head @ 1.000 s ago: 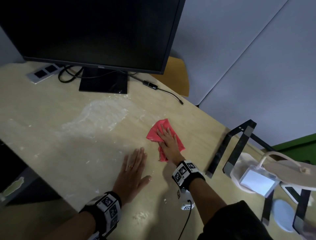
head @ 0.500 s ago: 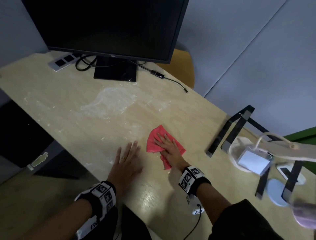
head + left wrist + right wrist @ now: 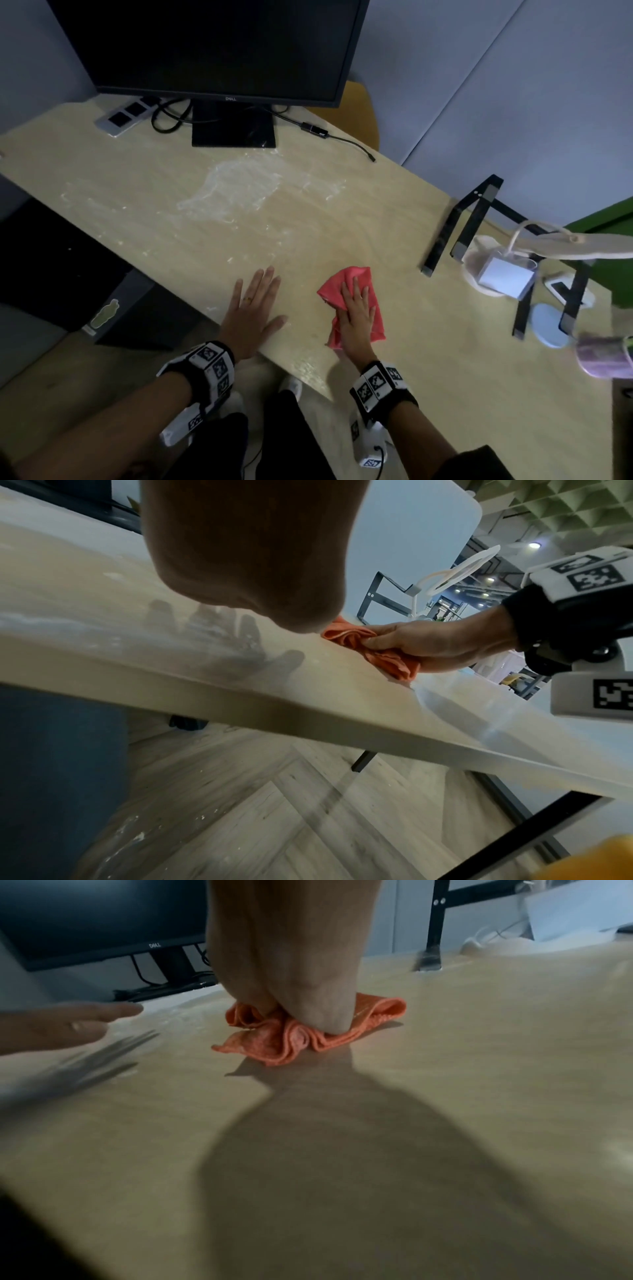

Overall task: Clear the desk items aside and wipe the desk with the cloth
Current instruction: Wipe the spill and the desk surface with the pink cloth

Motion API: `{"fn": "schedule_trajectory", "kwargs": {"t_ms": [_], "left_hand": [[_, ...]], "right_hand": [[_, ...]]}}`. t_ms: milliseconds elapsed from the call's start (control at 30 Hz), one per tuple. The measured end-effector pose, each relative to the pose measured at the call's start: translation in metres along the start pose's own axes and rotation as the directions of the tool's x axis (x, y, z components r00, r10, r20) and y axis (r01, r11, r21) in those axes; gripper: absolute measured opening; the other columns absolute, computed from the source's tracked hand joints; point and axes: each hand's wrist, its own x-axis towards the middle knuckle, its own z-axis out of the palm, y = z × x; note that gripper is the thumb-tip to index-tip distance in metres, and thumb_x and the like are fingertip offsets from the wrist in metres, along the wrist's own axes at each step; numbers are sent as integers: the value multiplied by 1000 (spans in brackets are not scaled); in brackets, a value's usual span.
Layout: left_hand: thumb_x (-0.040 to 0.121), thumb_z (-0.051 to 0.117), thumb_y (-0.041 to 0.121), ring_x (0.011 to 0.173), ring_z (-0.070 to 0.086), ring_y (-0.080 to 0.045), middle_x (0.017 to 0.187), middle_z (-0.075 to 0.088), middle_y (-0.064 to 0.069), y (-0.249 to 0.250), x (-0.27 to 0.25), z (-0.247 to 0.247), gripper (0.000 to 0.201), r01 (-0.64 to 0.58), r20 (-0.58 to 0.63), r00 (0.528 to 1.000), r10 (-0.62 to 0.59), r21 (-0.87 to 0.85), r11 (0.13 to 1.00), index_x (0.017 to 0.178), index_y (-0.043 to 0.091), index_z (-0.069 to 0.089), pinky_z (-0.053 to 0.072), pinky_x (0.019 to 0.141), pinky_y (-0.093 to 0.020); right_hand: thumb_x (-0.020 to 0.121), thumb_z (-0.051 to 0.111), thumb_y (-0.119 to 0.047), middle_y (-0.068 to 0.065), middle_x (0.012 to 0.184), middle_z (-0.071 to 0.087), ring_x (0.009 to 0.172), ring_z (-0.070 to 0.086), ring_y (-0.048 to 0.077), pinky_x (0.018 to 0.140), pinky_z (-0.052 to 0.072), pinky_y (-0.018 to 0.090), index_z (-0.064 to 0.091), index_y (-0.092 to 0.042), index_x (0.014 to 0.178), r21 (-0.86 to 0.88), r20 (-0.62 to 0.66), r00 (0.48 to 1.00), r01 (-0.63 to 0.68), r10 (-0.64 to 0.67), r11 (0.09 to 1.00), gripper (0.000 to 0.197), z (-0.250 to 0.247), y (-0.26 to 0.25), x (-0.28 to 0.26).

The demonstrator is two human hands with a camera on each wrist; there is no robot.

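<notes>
Nearest the viewer, two forearms reach over the front edge of a pale wooden desk (image 3: 445, 342), each wrist wearing a band with black-and-white square markers. The left hand (image 3: 253, 308) lies flat on the desk just inside the edge, palm down, fingers straight and slightly spread, holding nothing; a ring shows on one finger. Just beside it, not touching, the right hand (image 3: 356, 308) presses palm-down on a crumpled pink-red cloth (image 3: 337, 284), its fingers stretched forward over the fabric. From the left wrist view the thumb side seems to gather a fold of cloth, though it is hard to tell. The cloth bunches in ruffles around the heel of the hand.

Farther in, a whitish smear (image 3: 236, 192) marks the middle of the desk. To the right stand a black metal stand (image 3: 445, 226), a white lamp (image 3: 582, 240) and small objects. At the back sit a dark Dell monitor (image 3: 212, 48), a power strip (image 3: 125, 114) and cables.
</notes>
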Motion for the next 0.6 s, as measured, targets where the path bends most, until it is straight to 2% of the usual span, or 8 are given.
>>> {"fn": "schedule_trajectory", "kwargs": {"t_ms": [67, 167, 300, 467, 500, 533, 567, 600], "left_hand": [[94, 3, 60, 142, 27, -27, 156, 23, -11, -8, -7, 3, 77, -4, -22, 1000, 4, 8, 1000, 147, 9, 28, 13, 113, -49], [94, 4, 59, 144, 22, -26, 157, 19, -10, -19, -19, 6, 76, -4, -44, 999, 4, 1, 1000, 148, 9, 24, 14, 114, -49], [97, 3, 54, 144, 22, -25, 157, 20, -11, -34, -33, 5, 72, 5, -63, 998, -6, -7, 1000, 148, 8, 25, 16, 114, -50], [98, -1, 48, 145, 14, -25, 157, 16, -15, -50, -38, -7, 70, 4, -117, 993, -7, -29, 1000, 148, 4, 20, 8, 115, -47], [98, -1, 48, 146, 14, -25, 157, 15, -15, -51, -38, -10, 69, -2, -125, 992, -1, -24, 1000, 148, 4, 19, 10, 115, -48], [98, -1, 48, 146, 15, -26, 158, 14, -14, -52, -37, -13, 70, -4, -131, 991, 1, -22, 1000, 148, 4, 18, 11, 115, -49], [98, -2, 48, 146, 15, -27, 158, 13, -14, -51, -36, -16, 70, -7, -139, 990, 5, -19, 1000, 149, 4, 17, 12, 115, -49], [97, -3, 48, 146, 13, -27, 158, 10, -13, -50, -35, -19, 70, -17, -145, 989, 15, -15, 1000, 149, 5, 14, 11, 115, -49]], "right_hand": [[98, 38, -20, -13, 155, -1, 142, -14, 11, 113, -14, 47, 14, -35, 146, 4, -14, 999, -38, 38, 999, 55, 12, -14, -5], [98, 38, -19, -11, 156, 0, 142, -14, 14, 113, -13, 48, 13, -36, 145, 3, -14, 1000, -24, 24, 1000, 56, 34, -33, -11], [89, 26, -28, -12, 157, 3, 143, -14, 15, 113, -13, 46, 17, -34, 147, -27, 43, 997, 63, -62, 998, 59, 64, -62, -22], [92, 38, -11, -12, 155, 15, 145, -6, 14, 114, -10, 40, 24, -32, 144, 71, 133, 974, 175, -183, 982, 58, 98, -96, -45], [93, 39, -9, -9, 154, 26, 146, 5, 13, 116, -3, 39, 28, -32, 142, 128, 145, 968, 185, -203, 974, 56, 100, -100, -49], [94, 40, -7, -3, 147, 41, 141, 26, 13, 116, 11, 36, 36, -30, 140, 220, 144, 967, 176, -210, 959, 51, 97, -104, -50], [95, 40, -4, 6, 130, 57, 122, 52, 9, 107, 33, 29, 45, -26, 135, 355, 138, 974, 119, -178, 927, 45, 90, -107, -50], [96, 39, -1, 11, 106, 65, 90, 65, 2, 85, 48, 21, 51, -19, 129, 502, 148, 983, 17, -105, 865, 40, 79, -111, -50]]}}
